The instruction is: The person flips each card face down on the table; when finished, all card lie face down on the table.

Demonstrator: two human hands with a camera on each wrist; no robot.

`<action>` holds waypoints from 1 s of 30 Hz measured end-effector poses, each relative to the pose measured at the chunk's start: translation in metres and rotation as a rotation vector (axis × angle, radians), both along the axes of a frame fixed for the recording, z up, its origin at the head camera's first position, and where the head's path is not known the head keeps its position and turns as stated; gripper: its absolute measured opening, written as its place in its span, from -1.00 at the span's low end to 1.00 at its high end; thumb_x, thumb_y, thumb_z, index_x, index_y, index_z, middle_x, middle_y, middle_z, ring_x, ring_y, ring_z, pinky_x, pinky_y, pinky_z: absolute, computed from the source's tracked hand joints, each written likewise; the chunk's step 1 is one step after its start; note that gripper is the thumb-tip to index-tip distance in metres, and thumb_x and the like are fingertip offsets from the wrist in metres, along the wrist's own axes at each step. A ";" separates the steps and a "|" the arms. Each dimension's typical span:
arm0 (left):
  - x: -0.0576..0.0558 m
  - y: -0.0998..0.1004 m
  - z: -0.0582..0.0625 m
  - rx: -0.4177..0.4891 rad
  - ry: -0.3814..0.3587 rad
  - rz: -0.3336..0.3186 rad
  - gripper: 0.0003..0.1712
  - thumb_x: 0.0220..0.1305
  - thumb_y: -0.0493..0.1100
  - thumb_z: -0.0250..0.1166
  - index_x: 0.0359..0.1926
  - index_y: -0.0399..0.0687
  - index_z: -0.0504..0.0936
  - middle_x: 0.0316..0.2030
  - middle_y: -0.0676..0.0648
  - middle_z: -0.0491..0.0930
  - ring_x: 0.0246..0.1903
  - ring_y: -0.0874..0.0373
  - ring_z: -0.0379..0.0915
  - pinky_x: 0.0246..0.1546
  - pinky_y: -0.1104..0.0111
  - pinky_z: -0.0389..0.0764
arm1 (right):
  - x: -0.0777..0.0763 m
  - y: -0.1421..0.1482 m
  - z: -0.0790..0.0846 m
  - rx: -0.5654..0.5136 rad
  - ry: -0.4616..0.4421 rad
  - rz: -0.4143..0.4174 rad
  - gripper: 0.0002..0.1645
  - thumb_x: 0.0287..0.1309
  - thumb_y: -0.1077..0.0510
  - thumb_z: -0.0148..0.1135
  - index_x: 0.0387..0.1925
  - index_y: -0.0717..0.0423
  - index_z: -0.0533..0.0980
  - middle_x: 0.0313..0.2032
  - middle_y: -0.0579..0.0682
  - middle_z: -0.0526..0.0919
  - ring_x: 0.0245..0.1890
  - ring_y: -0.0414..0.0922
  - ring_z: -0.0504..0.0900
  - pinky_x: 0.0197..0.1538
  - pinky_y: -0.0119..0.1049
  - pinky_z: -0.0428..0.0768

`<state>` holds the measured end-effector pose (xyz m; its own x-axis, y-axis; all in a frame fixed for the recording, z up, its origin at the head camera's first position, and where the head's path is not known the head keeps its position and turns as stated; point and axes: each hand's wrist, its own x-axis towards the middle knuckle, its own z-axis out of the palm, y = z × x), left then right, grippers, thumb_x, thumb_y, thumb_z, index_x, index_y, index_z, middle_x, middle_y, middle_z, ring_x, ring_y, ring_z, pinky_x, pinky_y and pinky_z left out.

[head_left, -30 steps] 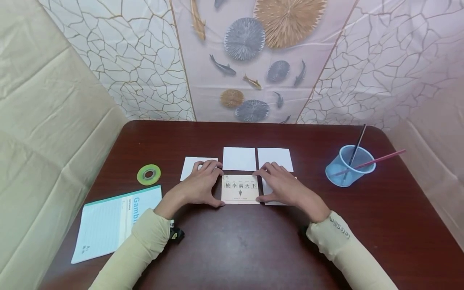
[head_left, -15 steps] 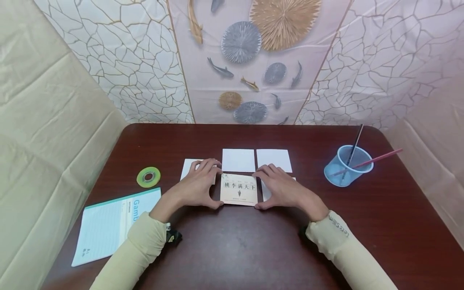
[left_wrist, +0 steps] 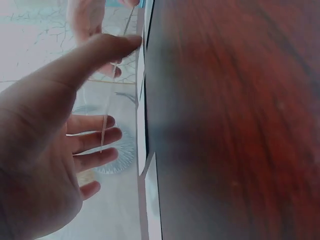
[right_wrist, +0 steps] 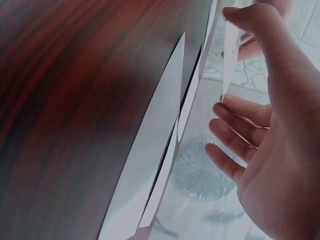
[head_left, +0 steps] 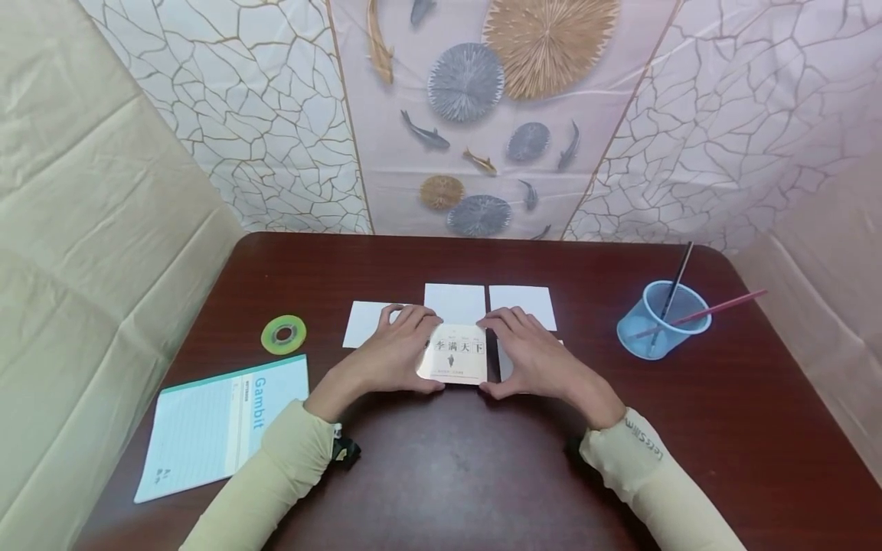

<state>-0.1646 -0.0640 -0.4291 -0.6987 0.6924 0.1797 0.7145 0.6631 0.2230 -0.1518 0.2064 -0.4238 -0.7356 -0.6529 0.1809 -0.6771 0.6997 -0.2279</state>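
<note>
A cream card [head_left: 455, 356] printed with a row of large black characters is held between my two hands in the middle of the head view. My left hand [head_left: 389, 352] grips its left end, covering part of the first character. The right hand [head_left: 534, 356] spans its right edge, thumb at the near corner and index finger at the far one. Seen edge-on in the right wrist view, the card [right_wrist: 230, 55] stands off the table, between thumb and index fingertip. In the left wrist view it [left_wrist: 107, 110] runs past the thumb and fingers.
White cards lie around the hands: one at left [head_left: 361, 325], two behind [head_left: 455, 301], one partly under the right hand [head_left: 506, 367]. A green tape roll [head_left: 283, 334] and a notebook [head_left: 220, 428] are at left. A blue mesh cup [head_left: 654, 337] holding two sticks stands at right.
The card has gone from lying flat on the table to being raised and tilted between both hands. My left hand has shifted right, over the card's left end.
</note>
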 end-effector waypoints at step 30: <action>0.005 0.033 0.014 -0.002 -0.015 -0.059 0.04 -0.12 0.41 0.43 0.28 -0.07 0.35 0.06 0.05 0.40 0.10 0.16 0.26 0.19 0.01 0.08 | 0.006 -0.002 0.005 -0.196 -0.119 0.047 0.08 -0.25 -0.26 0.56 0.28 0.05 0.30 0.15 -0.06 0.43 0.14 -0.12 0.36 0.19 -0.13 0.34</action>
<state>-0.1599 -0.0310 -0.4152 -0.6593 0.7328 0.1685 0.7490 0.6203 0.2329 -0.1461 0.2049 -0.4191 -0.7291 -0.6477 0.2212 -0.6679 0.6027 -0.4366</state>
